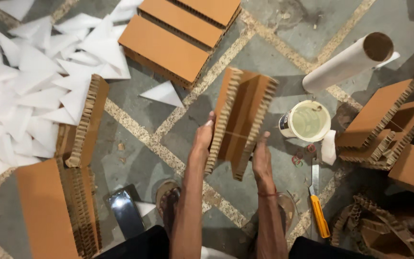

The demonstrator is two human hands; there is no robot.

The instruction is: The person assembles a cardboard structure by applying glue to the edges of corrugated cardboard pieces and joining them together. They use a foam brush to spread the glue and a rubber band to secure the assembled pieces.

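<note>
Head view, looking down at a tiled floor (135,158). Both hands hold one folded honeycomb cardboard piece (240,120) at centre frame, lifted off the floor and tilted, its channel open toward the camera. Left hand (203,136) lies flat along the left ribbed wall, fingers pressed together and thumb at the upper edge; right hand (261,158) lies flat along the lower right wall, fingers together. Neither hand pinches; each presses a side wall inward. Just right of the piece stands an open white tub (306,121) of pale liquid, probably glue. Below it lie rubber bands (297,159) and a yellow-handled utility knife (318,206), blade pointing up-frame. A cardboard tube (348,62) lies at upper right, with finished folded pieces (384,124) at right. Flat boards (168,48) sit at top centre, white paper triangles (34,76) at upper left, a dark phone (125,213) at lower left. Risks, judged: the hold relies on side pressure only, so uneven squeeze could let a wall spring open or crush the honeycomb edge. Swinging the piece rightward could tip the tub. The knife lies near the right forearm; a careless reach down could meet the blade.
</note>
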